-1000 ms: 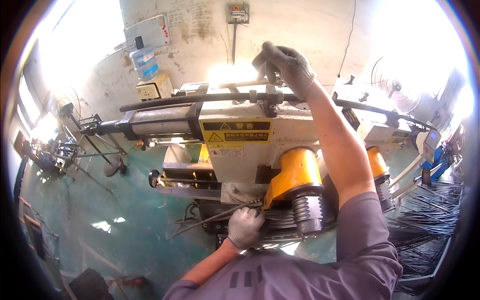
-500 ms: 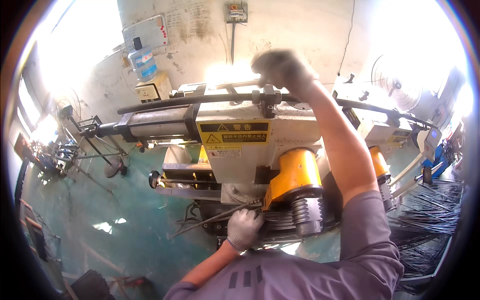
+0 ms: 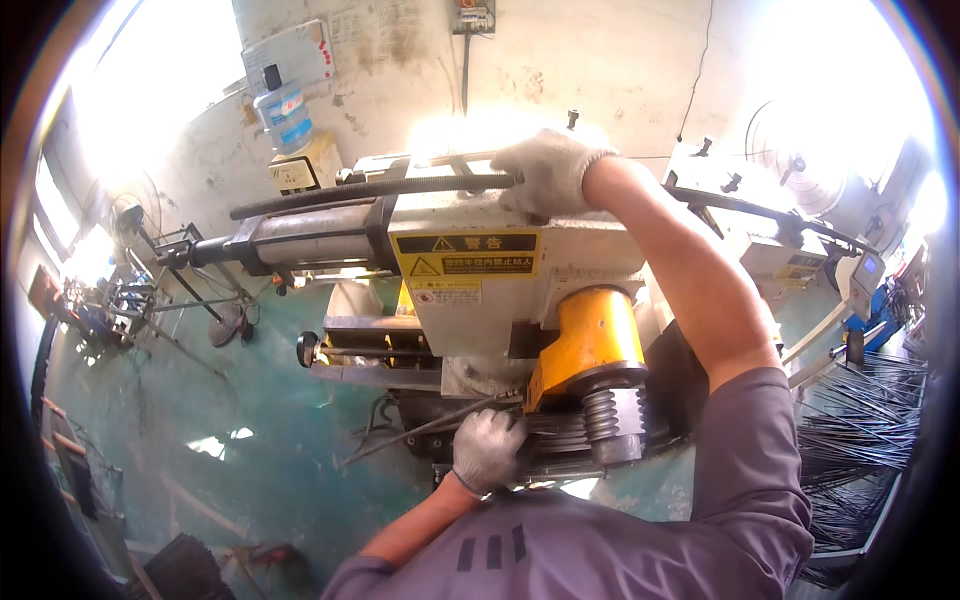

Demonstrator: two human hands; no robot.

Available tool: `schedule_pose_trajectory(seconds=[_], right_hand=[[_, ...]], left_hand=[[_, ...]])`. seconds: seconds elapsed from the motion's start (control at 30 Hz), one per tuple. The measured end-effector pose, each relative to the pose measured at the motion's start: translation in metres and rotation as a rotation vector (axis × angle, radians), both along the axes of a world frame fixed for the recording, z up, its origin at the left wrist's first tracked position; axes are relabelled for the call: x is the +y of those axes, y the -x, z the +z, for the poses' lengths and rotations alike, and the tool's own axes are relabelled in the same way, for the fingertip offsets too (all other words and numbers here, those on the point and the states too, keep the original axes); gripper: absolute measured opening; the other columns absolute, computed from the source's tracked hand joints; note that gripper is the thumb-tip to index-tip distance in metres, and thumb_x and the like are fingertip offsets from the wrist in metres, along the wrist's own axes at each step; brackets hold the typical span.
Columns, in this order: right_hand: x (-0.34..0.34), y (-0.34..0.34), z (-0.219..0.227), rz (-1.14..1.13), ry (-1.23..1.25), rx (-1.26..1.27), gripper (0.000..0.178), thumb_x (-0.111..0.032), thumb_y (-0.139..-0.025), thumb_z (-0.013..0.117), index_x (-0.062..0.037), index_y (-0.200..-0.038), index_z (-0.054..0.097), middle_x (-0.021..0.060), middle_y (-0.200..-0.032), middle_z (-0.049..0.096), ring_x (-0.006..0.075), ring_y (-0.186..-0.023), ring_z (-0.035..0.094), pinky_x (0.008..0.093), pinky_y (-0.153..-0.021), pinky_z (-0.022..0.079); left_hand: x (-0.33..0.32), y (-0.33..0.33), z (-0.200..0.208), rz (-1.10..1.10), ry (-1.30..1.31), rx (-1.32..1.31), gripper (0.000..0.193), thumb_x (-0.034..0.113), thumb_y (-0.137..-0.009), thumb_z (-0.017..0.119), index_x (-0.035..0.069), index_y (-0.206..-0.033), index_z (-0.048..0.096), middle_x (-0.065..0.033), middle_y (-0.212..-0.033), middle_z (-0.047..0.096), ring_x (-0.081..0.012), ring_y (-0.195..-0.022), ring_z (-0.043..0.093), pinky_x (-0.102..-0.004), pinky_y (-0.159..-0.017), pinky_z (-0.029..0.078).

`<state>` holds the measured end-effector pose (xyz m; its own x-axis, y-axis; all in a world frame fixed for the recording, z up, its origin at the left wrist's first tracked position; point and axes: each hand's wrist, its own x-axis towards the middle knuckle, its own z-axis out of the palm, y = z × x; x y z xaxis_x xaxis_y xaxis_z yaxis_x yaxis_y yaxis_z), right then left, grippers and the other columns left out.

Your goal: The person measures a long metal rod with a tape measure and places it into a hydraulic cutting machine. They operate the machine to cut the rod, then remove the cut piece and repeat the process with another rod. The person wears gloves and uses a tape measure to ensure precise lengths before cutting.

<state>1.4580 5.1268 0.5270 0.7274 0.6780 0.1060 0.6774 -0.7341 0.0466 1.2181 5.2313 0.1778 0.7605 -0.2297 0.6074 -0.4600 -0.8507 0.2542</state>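
Smooth painted metal clads a machine housing (image 3: pixel 470 335); atop it runs a ridged metal bar (image 3: pixel 400 187), at its right a glossy painted cover (image 3: pixel 598 318), before it a matt knit-cloth glove (image 3: pixel 487 450), beyond it a translucent plastic bottle (image 3: pixel 285 120).

Green floor (image 3: pixel 300 455): white machine (image 3: pixel 480 325), metal stand (image 3: pixel 177 256) left, dark stack (image 3: pixel 182 572) lower left.

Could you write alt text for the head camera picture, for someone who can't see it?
A gloved right hand covers part of a long dark bar atop a white machine, while the gloved left hand is low in front. Thin dark rods lie heaped at the far right.
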Motion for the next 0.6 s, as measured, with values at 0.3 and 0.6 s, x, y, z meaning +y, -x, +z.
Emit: schedule_pose_trajectory(seconds=[0.3, 0.6], right_hand=[[0.002, -0.017, -0.005, 0.005, -0.030, -0.033, 0.028, -0.018, -0.097, 0.068, -0.0087, -0.121, 0.080, 0.0164, -0.114, 0.082, 0.0352, -0.100, 0.079, 0.0473, -0.092, 0.064], [0.020, -0.058, 0.004, 0.002, -0.431, 0.147, 0.046, -0.029, -0.093, 0.085, -0.0068, -0.133, 0.079, 0.0139, -0.123, 0.082, 0.0271, -0.111, 0.079, 0.0403, -0.100, 0.063]], left_hand=[[-0.001, 0.000, 0.001, -0.022, 0.002, 0.017, 0.028, 0.032, -0.076, 0.087, 0.014, -0.092, 0.073, -0.0066, -0.086, 0.062, -0.0308, -0.081, 0.065, -0.0468, -0.072, 0.055], [0.003, 0.000, 0.008, 0.005, -0.006, 0.011, 0.032, 0.032, -0.075, 0.086, 0.013, -0.099, 0.077, -0.0054, -0.090, 0.066, -0.0284, -0.080, 0.065, -0.0444, -0.071, 0.053]])
